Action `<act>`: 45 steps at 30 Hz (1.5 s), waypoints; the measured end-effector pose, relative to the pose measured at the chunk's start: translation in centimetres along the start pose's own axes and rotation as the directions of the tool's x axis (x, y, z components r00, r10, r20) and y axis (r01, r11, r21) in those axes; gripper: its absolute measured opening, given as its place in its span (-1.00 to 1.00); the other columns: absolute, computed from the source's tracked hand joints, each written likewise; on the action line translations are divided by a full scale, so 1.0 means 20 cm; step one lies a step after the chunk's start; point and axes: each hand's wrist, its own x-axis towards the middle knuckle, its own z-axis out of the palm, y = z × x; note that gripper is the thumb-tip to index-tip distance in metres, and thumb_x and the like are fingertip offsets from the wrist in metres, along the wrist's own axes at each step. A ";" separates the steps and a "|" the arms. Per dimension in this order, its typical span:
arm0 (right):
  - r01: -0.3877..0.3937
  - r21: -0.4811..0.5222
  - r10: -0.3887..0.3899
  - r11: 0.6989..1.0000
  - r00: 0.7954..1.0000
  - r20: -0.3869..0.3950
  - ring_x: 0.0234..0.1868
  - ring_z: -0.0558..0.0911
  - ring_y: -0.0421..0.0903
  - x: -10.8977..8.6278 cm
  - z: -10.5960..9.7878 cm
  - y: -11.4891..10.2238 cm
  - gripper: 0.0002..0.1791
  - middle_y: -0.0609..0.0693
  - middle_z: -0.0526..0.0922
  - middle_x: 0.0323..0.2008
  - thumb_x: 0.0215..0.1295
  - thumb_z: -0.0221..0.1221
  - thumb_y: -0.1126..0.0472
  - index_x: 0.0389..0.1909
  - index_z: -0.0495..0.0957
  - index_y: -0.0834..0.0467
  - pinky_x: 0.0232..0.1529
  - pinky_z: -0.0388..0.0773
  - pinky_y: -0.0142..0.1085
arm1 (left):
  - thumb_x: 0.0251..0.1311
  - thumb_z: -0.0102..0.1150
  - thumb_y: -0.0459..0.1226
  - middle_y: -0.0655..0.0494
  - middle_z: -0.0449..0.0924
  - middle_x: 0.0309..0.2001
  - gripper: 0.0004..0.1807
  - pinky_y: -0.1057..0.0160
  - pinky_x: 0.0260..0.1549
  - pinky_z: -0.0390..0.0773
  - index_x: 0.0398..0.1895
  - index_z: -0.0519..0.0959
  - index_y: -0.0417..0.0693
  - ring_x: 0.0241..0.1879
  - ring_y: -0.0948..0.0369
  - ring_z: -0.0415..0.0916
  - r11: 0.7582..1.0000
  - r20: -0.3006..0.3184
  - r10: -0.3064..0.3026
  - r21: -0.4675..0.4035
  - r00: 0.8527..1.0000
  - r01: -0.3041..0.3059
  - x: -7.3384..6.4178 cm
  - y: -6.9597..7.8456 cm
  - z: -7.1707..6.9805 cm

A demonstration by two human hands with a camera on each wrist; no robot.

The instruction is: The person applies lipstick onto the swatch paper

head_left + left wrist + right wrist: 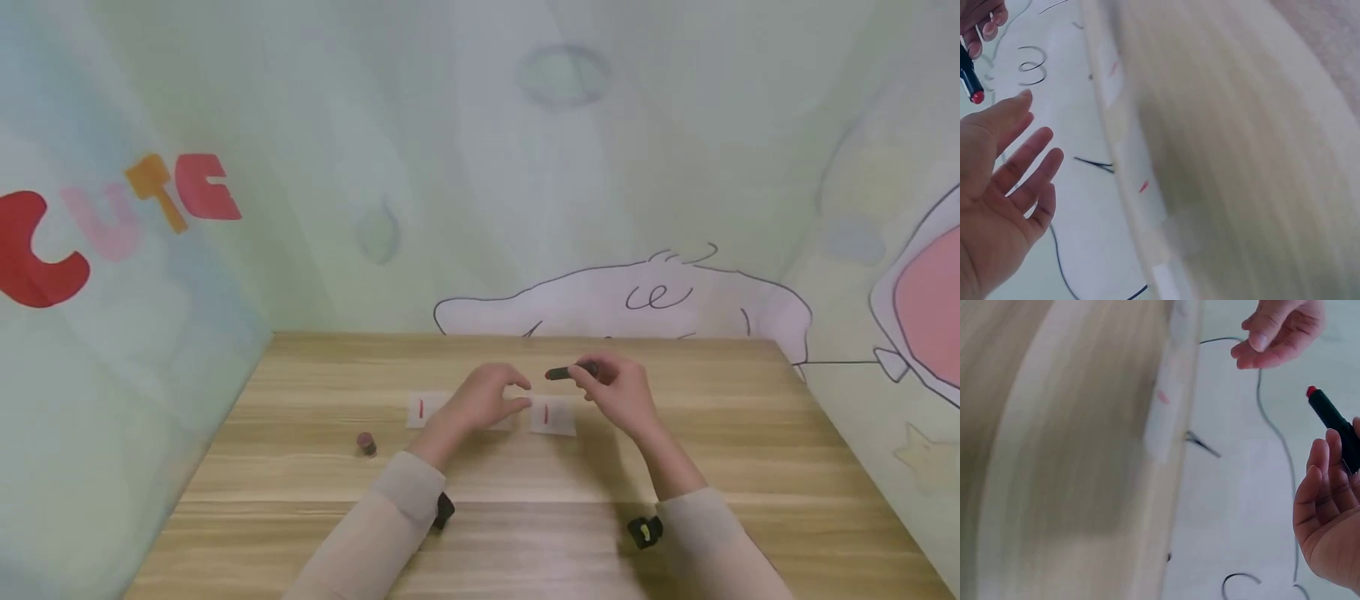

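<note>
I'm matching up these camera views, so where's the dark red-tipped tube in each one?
Head: the tube, right of centre, in the right hand.
Left wrist: the tube, upper left edge, red tip down.
Right wrist: the tube, right edge, red tip up-left.
Shared landmark: the left hand, in all three.

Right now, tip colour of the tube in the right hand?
Red tip, on the dark tube; clearest in the right wrist view.

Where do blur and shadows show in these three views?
Head: a soft shadow lies on the table beside the right sleeve; left wrist: table smeared, left hand clearer; right wrist: table blurred too, while the right hand and its red-tipped dark stick look sharper.
</note>
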 end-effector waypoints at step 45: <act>-0.001 0.691 -0.015 0.723 1.000 0.018 -0.56 0.60 -0.24 -0.10 0.32 -0.46 -0.70 -0.12 0.68 -0.51 0.47 0.07 0.39 -0.30 0.66 -0.04 -0.42 0.61 -0.40 | 0.23 0.37 -0.39 0.11 0.71 -0.20 -0.72 0.18 -0.16 0.51 0.01 0.67 -0.21 -0.20 0.17 0.58 0.627 -0.389 -0.102 -0.740 0.916 -0.244 -0.32 0.16 -0.23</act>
